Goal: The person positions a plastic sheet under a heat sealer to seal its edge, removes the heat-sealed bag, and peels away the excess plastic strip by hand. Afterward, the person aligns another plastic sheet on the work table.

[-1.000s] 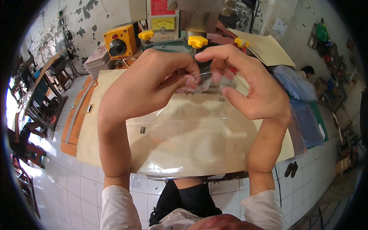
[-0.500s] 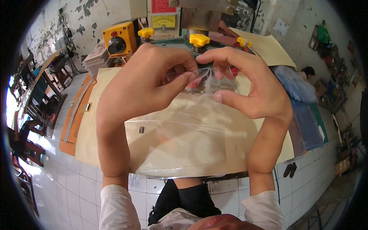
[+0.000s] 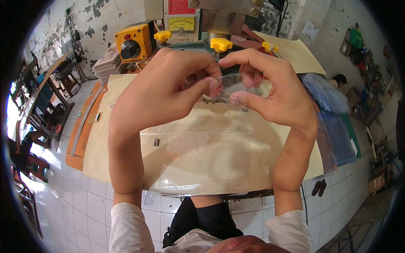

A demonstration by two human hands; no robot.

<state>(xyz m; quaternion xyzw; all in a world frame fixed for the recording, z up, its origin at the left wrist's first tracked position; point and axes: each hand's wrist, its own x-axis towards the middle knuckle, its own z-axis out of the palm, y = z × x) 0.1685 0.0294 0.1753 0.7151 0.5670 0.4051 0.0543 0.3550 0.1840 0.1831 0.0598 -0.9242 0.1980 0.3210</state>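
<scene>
A clear plastic sheet (image 3: 231, 84) stretches between my two hands, its upper part bent and shiny. My left hand (image 3: 164, 88) pinches it between thumb and curled fingers. The thumb of my right hand (image 3: 280, 95) presses on the sheet from the near side, with its fingers curled around the far side. A little red shows at the left thumb tip; I cannot make out what it is. More transparent plastic lies over the cream board (image 3: 270, 168) below. A small dark rectangular piece (image 3: 156, 142) lies near my left wrist.
Behind my hands stands a machine with yellow knobs (image 3: 220, 44) and a yellow control box (image 3: 134, 42). Stacked clear and blue plastic (image 3: 335, 130) lies at the right. A metal ruler (image 3: 86, 120) rests at the left edge. Another person's head (image 3: 338, 79) shows at far right.
My right thumb has moved slightly up and left, nearer my left hand. The crumpled plastic between the hands now looks flatter and its lower folds have shifted.
</scene>
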